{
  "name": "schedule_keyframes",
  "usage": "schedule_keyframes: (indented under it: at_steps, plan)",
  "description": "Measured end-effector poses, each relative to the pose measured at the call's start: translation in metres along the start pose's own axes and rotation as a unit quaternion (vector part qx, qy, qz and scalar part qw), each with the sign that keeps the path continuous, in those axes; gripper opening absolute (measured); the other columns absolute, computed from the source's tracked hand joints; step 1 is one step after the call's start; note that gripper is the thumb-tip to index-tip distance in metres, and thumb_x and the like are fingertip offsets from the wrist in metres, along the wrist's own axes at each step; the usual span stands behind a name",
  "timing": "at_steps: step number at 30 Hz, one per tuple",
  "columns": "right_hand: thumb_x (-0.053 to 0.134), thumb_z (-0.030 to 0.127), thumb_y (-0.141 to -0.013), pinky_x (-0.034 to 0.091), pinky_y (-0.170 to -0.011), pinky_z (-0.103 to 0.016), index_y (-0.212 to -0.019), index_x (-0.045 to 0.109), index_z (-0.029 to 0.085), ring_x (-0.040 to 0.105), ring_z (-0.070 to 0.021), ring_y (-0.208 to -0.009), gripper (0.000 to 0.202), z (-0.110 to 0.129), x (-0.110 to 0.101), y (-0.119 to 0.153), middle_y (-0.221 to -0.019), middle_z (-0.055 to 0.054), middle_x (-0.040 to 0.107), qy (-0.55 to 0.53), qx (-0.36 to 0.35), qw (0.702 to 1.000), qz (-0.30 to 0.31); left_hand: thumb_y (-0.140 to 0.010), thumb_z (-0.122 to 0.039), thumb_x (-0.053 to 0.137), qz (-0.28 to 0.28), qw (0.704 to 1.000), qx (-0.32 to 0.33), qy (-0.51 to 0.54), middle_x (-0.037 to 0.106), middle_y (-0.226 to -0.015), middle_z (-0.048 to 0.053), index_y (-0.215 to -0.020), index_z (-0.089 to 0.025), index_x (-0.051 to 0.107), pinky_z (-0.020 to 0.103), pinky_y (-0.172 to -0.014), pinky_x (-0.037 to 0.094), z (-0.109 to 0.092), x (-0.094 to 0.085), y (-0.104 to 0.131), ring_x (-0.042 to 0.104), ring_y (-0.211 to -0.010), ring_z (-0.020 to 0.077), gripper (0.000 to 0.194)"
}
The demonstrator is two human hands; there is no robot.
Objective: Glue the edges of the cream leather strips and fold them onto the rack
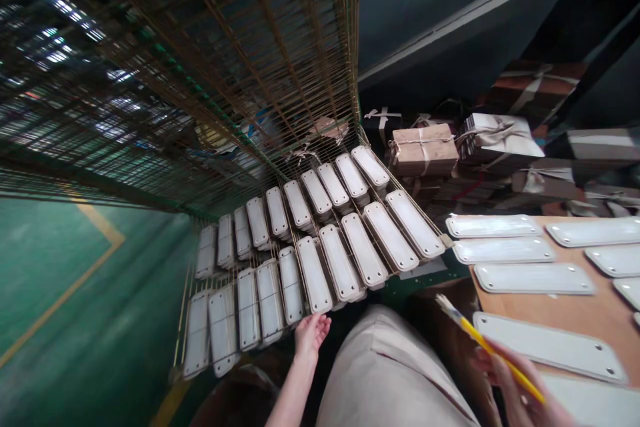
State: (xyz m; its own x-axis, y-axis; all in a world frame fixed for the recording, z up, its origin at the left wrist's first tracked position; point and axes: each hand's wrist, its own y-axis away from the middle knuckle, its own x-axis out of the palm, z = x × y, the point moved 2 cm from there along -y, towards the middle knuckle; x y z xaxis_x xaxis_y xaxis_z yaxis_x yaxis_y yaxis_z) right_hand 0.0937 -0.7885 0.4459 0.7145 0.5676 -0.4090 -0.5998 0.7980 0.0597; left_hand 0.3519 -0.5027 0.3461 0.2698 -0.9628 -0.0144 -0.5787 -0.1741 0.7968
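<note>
The left hand [311,335] reaches to the front edge of a wire rack [280,7], its fingers bent and close together at the near end of a white plate [315,275] on the lower shelf [446,241]; whether they pinch the plate, I cannot tell. The right hand [507,390] pinches a yellow-handled brush [475,335] between its fingers, the pale bristles pointing up and away from the person, over the gap beside the counter [570,310].

The plate by the left hand lies in the front of 2 rows of long white plates, several of them stacked on others. Small dark dots mark the corners of many. More white plates lie flat on the brown counter to the right, 1 of them just beside the brush [550,347].

Between the hands are the person's beige trousers [385,373]. Behind the counter sit tied bundles, including a brown bundle [425,147] and a whitish bundle [500,133]. At the left, the green floor [60,247] carries a yellow line [61,303]
</note>
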Motion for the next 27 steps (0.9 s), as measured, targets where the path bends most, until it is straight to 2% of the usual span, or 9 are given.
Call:
schedule_keyframes:
  at_steps: [4, 9, 11, 14, 18, 20, 22, 25, 27]
  plan:
    - [0.05, 0.039, -0.093, 0.056, -0.063, -0.022, -0.111, 0.061, 0.026, 0.069, -0.017, -0.073, 0.025, 0.047, 0.072, -0.022, -0.092, -0.004, 0.069, 0.007, -0.119, 0.981, 0.154, -0.073, -0.009, 0.075, -0.002, 1.0, -0.017, 0.019, 0.07, -0.061, 0.007, -0.07, -0.012, 0.057, 0.021, -0.047, 0.057, 0.002, -0.007, -0.004, 0.07, -0.055, 0.0189, 0.018]
    - [0.035, 0.029, -0.101, 0.05, -0.064, -0.022, -0.115, 0.056, 0.024, 0.066, -0.0147, -0.074, 0.026, 0.098, 0.177, -0.047, -0.094, -0.005, 0.064, 0.061, -0.24, 0.908, 0.339, -0.074, -0.007, 0.073, 0.002, 0.998, -0.046, 0.053, 0.068, -0.061, 0.005, -0.071, -0.012, 0.058, 0.019, -0.046, 0.054, 0.007, -0.012, -0.011, 0.068, -0.053, 0.0153, 0.016]
    - [0.036, 0.028, -0.101, 0.048, -0.06, -0.022, -0.114, 0.057, 0.024, 0.064, -0.0144, -0.07, 0.025, 0.108, 0.217, -0.059, -0.094, -0.004, 0.063, 0.113, -0.287, 0.875, 0.372, -0.073, -0.009, 0.075, 0.004, 0.996, -0.057, 0.064, 0.067, -0.059, 0.004, -0.069, -0.012, 0.058, 0.018, -0.044, 0.053, 0.01, -0.013, -0.014, 0.067, -0.051, 0.0143, 0.018]
    - [0.041, 0.027, -0.1, 0.044, -0.057, -0.021, -0.115, 0.057, 0.023, 0.063, -0.0143, -0.07, 0.023, 0.116, 0.27, -0.083, -0.095, -0.005, 0.063, 0.18, -0.356, 0.834, 0.381, -0.071, -0.013, 0.078, 0.005, 0.995, -0.068, 0.077, 0.066, -0.059, 0.003, -0.069, -0.013, 0.058, 0.018, -0.042, 0.051, 0.013, -0.014, -0.017, 0.066, -0.05, 0.0138, 0.02]
    - [0.044, 0.027, -0.099, 0.041, -0.056, -0.021, -0.116, 0.057, 0.022, 0.063, -0.0144, -0.075, 0.021, 0.125, 0.323, -0.115, -0.098, -0.005, 0.062, 0.25, -0.401, 0.796, 0.378, -0.069, -0.016, 0.08, 0.013, 0.992, -0.076, 0.102, 0.068, -0.061, 0.004, -0.071, -0.013, 0.059, 0.019, -0.044, 0.052, 0.018, -0.018, -0.018, 0.067, -0.052, 0.0149, 0.022]
    - [0.045, 0.027, -0.099, 0.039, -0.054, -0.022, -0.113, 0.058, 0.021, 0.062, -0.0147, -0.071, 0.02, 0.124, 0.336, -0.12, -0.097, -0.005, 0.062, 0.29, -0.405, 0.778, 0.382, -0.069, -0.016, 0.081, 0.019, 0.99, -0.08, 0.113, 0.069, -0.062, 0.004, -0.072, -0.014, 0.059, 0.019, -0.045, 0.053, 0.019, -0.018, -0.018, 0.068, -0.054, 0.0152, 0.022]
    - [0.047, 0.026, -0.098, 0.039, -0.052, -0.023, -0.109, 0.058, 0.019, 0.061, -0.0149, -0.068, 0.017, 0.119, 0.336, -0.113, -0.095, -0.005, 0.061, 0.31, -0.404, 0.766, 0.393, -0.069, -0.016, 0.08, 0.018, 0.989, -0.084, 0.119, 0.068, -0.061, 0.003, -0.073, -0.014, 0.059, 0.019, -0.046, 0.053, 0.02, -0.016, -0.017, 0.067, -0.053, 0.0147, 0.022]
    - [0.047, 0.023, -0.098, 0.04, -0.054, -0.023, -0.107, 0.057, 0.02, 0.062, -0.0149, -0.069, 0.014, 0.111, 0.312, -0.09, -0.093, -0.004, 0.062, 0.289, -0.39, 0.763, 0.427, -0.071, -0.015, 0.078, 0.01, 0.989, -0.092, 0.119, 0.068, -0.06, 0.003, -0.073, -0.014, 0.059, 0.019, -0.045, 0.051, 0.018, -0.014, -0.016, 0.066, -0.051, 0.0137, 0.02]
    - [0.044, 0.023, -0.099, 0.041, -0.055, -0.022, -0.108, 0.056, 0.021, 0.063, -0.0141, -0.069, 0.015, 0.109, 0.289, -0.078, -0.091, -0.003, 0.062, 0.252, -0.358, 0.779, 0.448, -0.072, -0.017, 0.078, 0.012, 0.989, -0.097, 0.114, 0.067, -0.06, 0.002, -0.073, -0.014, 0.059, 0.018, -0.045, 0.051, 0.017, -0.014, -0.015, 0.066, -0.052, 0.0136, 0.02]
